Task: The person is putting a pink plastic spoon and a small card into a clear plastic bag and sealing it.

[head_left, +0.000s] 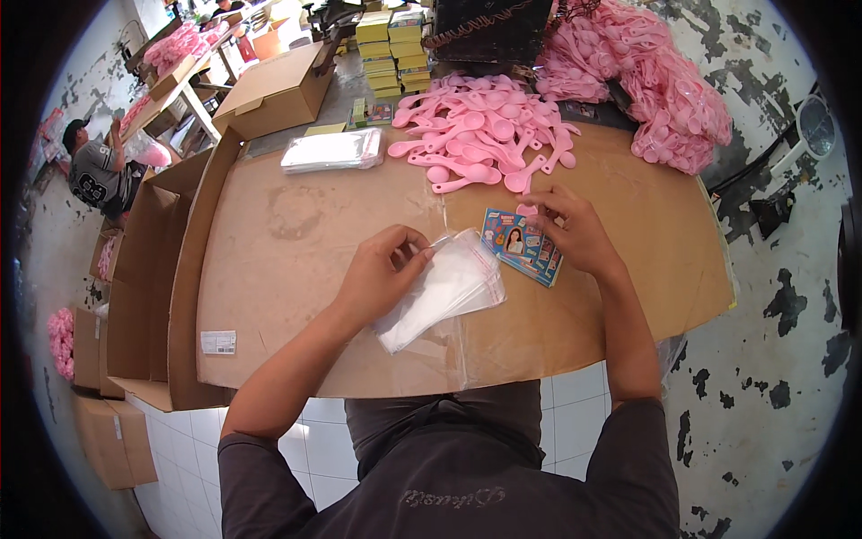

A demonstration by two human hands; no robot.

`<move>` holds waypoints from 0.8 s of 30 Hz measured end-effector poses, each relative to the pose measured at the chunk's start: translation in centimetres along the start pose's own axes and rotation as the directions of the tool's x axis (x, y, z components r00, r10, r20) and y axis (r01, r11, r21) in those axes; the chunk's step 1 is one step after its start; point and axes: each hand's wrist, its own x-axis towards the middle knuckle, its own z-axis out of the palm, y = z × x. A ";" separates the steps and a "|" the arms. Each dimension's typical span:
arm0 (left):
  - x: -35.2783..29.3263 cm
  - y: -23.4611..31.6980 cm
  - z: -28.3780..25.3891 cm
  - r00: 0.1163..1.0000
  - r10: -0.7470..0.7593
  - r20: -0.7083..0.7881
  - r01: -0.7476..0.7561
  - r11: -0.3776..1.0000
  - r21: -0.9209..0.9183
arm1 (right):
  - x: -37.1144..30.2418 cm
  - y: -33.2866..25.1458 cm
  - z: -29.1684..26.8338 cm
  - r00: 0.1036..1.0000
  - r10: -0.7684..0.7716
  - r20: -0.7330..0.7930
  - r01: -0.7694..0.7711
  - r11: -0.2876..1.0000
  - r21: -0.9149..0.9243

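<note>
My left hand (388, 269) is closed, thumb and fingers pinching the upper edge of a fanned stack of clear plastic bags (440, 292) that lies on the cardboard-covered table. My right hand (576, 232) has its fingers curled around a pink spoon (527, 209), part of which shows at the fingertips. Just beneath the right hand is a small stack of blue printed cards (514, 248), partly covered by the fingers. Beyond it a loose heap of pink spoons (489, 126) spreads over the table.
A wrapped pack of clear bags (332, 150) lies at the far left of the table. Stacks of cards (377, 54) stand at the back, near a cardboard box (274, 85). Bagged pink spoons (669, 85) pile up at the back right. Another person (97, 166) sits at far left.
</note>
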 end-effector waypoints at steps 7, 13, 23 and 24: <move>0.2 -0.5 0.4 0.998 0.067 0.022 -0.033 0.725 -0.688 | 0.1 -1.5 1.7 0.986 -0.164 -0.024 0.157 0.971 -0.179; -0.2 0.4 0.7 0.995 0.091 0.049 -0.038 0.759 -0.649 | 0.2 -2.8 2.6 0.969 -0.144 -0.202 0.154 0.988 0.034; -0.5 0.9 1.3 0.987 0.143 0.079 -0.080 0.845 -0.529 | -0.2 -4.5 2.6 0.937 -0.349 0.002 0.348 0.935 -0.072; -0.5 1.0 1.2 0.986 0.144 0.079 -0.081 0.845 -0.529 | -0.2 -4.8 2.4 0.937 -0.349 0.001 0.348 0.935 -0.072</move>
